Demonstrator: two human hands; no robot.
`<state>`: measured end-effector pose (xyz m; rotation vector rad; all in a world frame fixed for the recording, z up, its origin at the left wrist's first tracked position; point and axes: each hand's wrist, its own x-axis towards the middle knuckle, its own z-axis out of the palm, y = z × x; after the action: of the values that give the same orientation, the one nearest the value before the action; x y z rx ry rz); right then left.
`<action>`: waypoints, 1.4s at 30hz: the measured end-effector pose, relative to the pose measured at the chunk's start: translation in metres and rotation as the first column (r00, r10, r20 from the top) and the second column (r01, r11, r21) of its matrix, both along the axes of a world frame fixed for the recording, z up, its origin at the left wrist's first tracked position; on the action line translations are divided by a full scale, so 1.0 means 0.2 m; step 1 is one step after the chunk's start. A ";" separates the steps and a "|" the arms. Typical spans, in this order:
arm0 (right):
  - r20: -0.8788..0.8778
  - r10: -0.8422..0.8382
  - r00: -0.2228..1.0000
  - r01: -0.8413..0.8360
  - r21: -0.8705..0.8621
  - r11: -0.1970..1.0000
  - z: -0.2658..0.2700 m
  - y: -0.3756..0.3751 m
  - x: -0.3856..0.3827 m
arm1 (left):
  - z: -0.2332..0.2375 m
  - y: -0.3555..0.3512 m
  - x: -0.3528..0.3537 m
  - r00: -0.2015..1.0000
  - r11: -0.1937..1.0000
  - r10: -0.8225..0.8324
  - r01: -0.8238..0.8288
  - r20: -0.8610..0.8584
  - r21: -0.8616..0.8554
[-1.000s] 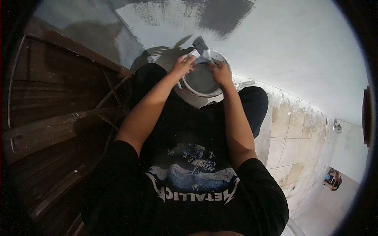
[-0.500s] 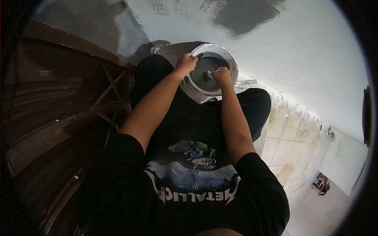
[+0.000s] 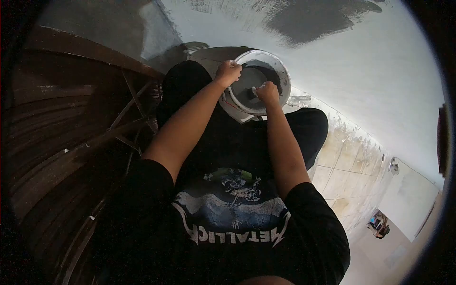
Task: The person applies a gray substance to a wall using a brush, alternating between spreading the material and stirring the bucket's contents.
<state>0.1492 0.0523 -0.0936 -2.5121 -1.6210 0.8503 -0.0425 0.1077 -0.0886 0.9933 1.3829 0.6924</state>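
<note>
A white bucket [image 3: 283, 71], its rim smeared with paint, stands between my knees with grey paint [image 3: 251, 78] inside. My left hand [image 3: 229, 73] is closed at the left side of the rim, fingers curled over the edge. Over the near right part of the opening, my right hand [image 3: 268, 93] is shut on a paintbrush [image 3: 256, 90]. Its pale part shows beside my fingers, and its dark bristles are down at the paint.
A pale wall [image 3: 370, 61] with a dark grey painted patch [image 3: 308, 21] rises beyond the bucket. Brown slatted panelling [image 3: 71, 118] lies along the left. Stained floor tiles [image 3: 342, 156] stretch right, towards a small fan [image 3: 394, 166].
The view has shifted slightly, moving the bucket a little right. My left hand has turned a little at the rim. The brush's dark bristles show less than before.
</note>
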 end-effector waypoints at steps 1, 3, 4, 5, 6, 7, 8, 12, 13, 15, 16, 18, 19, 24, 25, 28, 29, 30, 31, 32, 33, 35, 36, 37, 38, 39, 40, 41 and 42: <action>0.008 -0.007 1.000 0.007 -0.006 1.000 0.00 0.00 0.00 | -0.01 0.00 0.00 1.000 1.000 0.004 -0.004 0.013 0.002; 0.021 -0.011 1.000 0.011 0.000 1.000 0.02 0.01 -0.01 | -0.03 0.01 0.00 1.000 1.000 0.008 -0.008 0.022 0.002; 0.026 -0.013 1.000 0.013 0.003 1.000 0.03 0.00 -0.02 | -0.03 0.00 0.00 1.000 1.000 0.007 -0.007 0.016 0.000; 0.013 -0.011 1.000 0.011 0.008 1.000 0.05 0.00 -0.02 | -0.03 0.00 0.00 1.000 1.000 0.005 -0.005 0.011 -0.002; 0.000 -0.010 1.000 0.010 0.015 1.000 0.07 0.00 -0.02 | -0.02 0.00 0.00 1.000 1.000 0.006 -0.006 -0.003 -0.013; -0.012 -0.009 1.000 0.009 0.025 1.000 0.09 0.00 -0.03 | -0.01 0.00 0.00 1.000 1.000 0.005 -0.006 -0.015 -0.023; -0.006 -0.008 1.000 0.009 0.025 1.000 0.08 0.00 -0.03 | 0.00 0.00 0.00 1.000 0.999 0.005 -0.006 -0.028 -0.032; 0.006 0.014 1.000 -0.014 0.029 0.999 -0.05 -0.02 -0.02 | 0.06 -0.02 -0.01 0.998 1.000 -0.008 0.009 -0.060 0.012; 0.004 0.024 1.000 -0.024 0.029 0.999 -0.05 -0.02 -0.02 | 0.06 -0.02 -0.01 0.997 1.000 -0.017 0.018 -0.081 0.015; -0.012 0.019 1.000 -0.019 0.031 0.999 0.00 -0.03 -0.02 | 0.07 -0.03 -0.02 0.992 0.999 -0.027 0.029 -0.122 0.018; -0.020 0.016 1.000 -0.015 0.033 0.999 0.04 -0.04 -0.03 | 0.08 -0.03 -0.02 0.990 0.999 -0.028 0.032 -0.141 0.020; -0.010 -0.029 1.000 0.029 0.045 0.999 0.12 -0.03 -0.02 | 0.08 -0.04 -0.03 0.988 0.999 -0.016 0.020 -0.151 0.026; -0.006 -0.050 0.999 0.050 0.053 0.997 0.14 -0.02 0.01 | 0.05 -0.05 -0.03 0.990 1.000 -0.001 0.005 -0.143 0.030; 0.055 0.203 0.978 -0.204 0.028 0.979 -0.05 0.01 0.38 | 0.02 -0.02 -0.04 0.975 0.996 0.094 -0.091 -0.201 0.020; -0.142 0.031 0.989 -0.036 -0.029 0.999 0.01 0.00 0.40 | 0.01 -0.02 -0.05 0.967 0.993 0.114 -0.108 -0.228 0.040; -0.558 -0.507 0.656 0.422 -0.286 0.861 0.26 -0.08 0.47 | -0.22 0.04 -0.10 0.937 0.962 0.239 -0.193 -0.255 0.193; -0.640 -0.506 0.579 0.391 -0.327 0.860 0.39 -0.11 0.49 | -0.19 0.07 -0.10 0.936 0.952 0.272 -0.228 -0.222 0.206; -0.682 -0.487 0.546 0.356 -0.337 0.871 0.50 -0.14 0.49 | -0.16 0.09 -0.09 0.934 0.940 0.305 -0.262 -0.189 0.219; -0.721 -0.468 0.511 0.320 -0.346 0.882 0.56 -0.16 0.49 | -0.01 0.03 -0.09 0.939 0.940 0.317 -0.293 -0.132 0.173; -0.774 -0.382 0.505 0.274 -0.276 0.921 0.57 -0.18 0.51 | 0.10 -0.04 -0.08 0.941 0.940 0.329 -0.318 -0.077 0.122; -0.819 -0.291 0.495 0.229 -0.200 0.953 0.57 -0.20 0.54 | 0.12 -0.06 -0.07 0.948 0.943 0.315 -0.308 -0.043 0.123; -0.890 -0.166 0.425 0.213 -0.080 0.974 0.63 -0.23 0.54 | 0.13 -0.07 -0.05 0.959 0.950 0.283 -0.284 0.027 0.129; -0.920 -0.132 0.369 0.242 -0.042 0.969 0.70 -0.25 0.49 | 0.09 -0.05 -0.04 0.960 0.951 0.276 -0.279 0.047 0.130; -0.945 -0.095 0.314 0.271 -0.007 0.963 0.75 -0.27 0.45 | 0.09 -0.05 -0.03 0.961 0.953 0.268 -0.275 0.068 0.130; -0.919 -0.049 0.390 0.264 0.061 0.962 0.76 -0.26 0.41 | 0.08 -0.06 -0.03 0.967 0.951 0.243 -0.254 0.083 0.177; -0.958 -0.046 0.284 0.352 0.060 0.934 0.71 -0.24 0.38 | 0.10 -0.07 -0.02 0.973 0.955 0.220 -0.228 0.066 0.189; -0.967 -0.034 0.252 0.380 0.067 0.923 0.73 -0.23 0.31 | 0.12 -0.08 -0.02 0.979 0.958 0.201 -0.206 0.047 0.200; -0.976 -0.021 0.218 0.405 0.071 0.911 0.74 -0.22 0.23 | 0.14 -0.09 -0.03 0.983 0.960 0.184 -0.185 0.027 0.209; -0.980 0.012 0.200 0.406 0.094 0.909 0.74 -0.21 0.18 | 0.16 -0.11 -0.04 0.984 0.964 0.171 -0.177 0.045 0.198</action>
<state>0.1857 0.0109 0.0535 -1.2215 -0.7823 1.4865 -0.0511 0.0861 -0.0567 1.0232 1.4073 0.9899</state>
